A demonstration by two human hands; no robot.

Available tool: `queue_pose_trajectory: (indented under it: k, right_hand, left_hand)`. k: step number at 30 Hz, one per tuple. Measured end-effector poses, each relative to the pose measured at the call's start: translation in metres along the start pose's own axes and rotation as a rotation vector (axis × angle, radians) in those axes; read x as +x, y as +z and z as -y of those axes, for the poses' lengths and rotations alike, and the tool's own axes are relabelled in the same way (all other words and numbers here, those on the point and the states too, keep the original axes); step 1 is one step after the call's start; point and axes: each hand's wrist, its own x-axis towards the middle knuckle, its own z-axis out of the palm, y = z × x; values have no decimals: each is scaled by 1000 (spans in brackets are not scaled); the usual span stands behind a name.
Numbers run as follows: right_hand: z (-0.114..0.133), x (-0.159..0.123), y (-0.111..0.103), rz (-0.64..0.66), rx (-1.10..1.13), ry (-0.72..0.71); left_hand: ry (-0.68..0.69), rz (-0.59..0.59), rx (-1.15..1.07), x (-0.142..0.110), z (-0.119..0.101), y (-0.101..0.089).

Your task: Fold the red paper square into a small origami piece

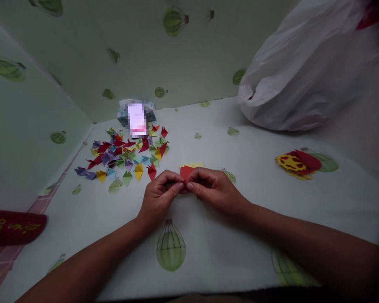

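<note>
My left hand [164,191] and my right hand [210,185] meet at the middle of the table, thumbs and forefingers pinched together. Between the fingertips shows a bit of red folded paper [185,182]; most of it is hidden by the fingers. Just behind the hands lie sheets of coloured paper, a red sheet [185,171] over a yellow sheet [197,165], partly covered by my right hand. To the left spreads a pile of small folded paper cranes [126,153] in red, purple, yellow, green and blue.
A phone with a lit, blurred screen [137,120] leans on a tissue box [122,115] behind the cranes. At the back right stands a large white plastic bag [290,84]. Red and yellow cut-out pieces [295,164] lie at right. A red item with yellow characters [15,227] sits far left.
</note>
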Motion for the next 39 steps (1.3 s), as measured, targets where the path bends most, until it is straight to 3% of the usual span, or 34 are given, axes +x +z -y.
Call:
queue_pose_trajectory:
  k: [27, 39]
  right_hand:
    - [1, -2, 0, 2, -87, -124]
    - [-2, -1, 0, 33, -21, -9]
  left_hand:
    - [-46, 36, -85, -1, 0, 2]
    - [4, 31, -48, -1, 3, 0]
